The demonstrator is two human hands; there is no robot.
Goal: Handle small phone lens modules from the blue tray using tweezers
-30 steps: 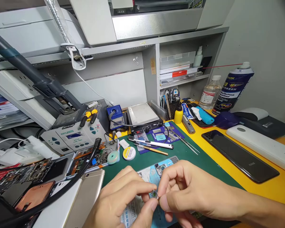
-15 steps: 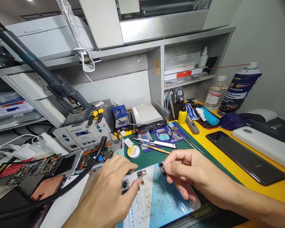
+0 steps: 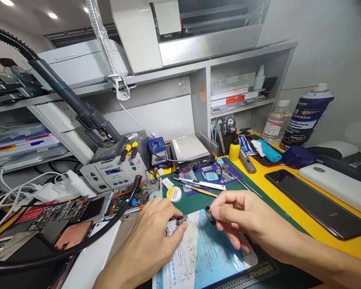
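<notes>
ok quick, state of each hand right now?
Left hand: fingertips closed on a small camera module over the blue sheet.
Right hand: pinching another small dark part.

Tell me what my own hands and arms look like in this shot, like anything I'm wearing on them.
Both hands are bare: no gloves, rings or tape show on the left hand or the right hand. The forearms are bare too as far as the picture reaches, with no sleeve, watch or wrist strap in sight. The fingernails that show look short and plain.
</notes>
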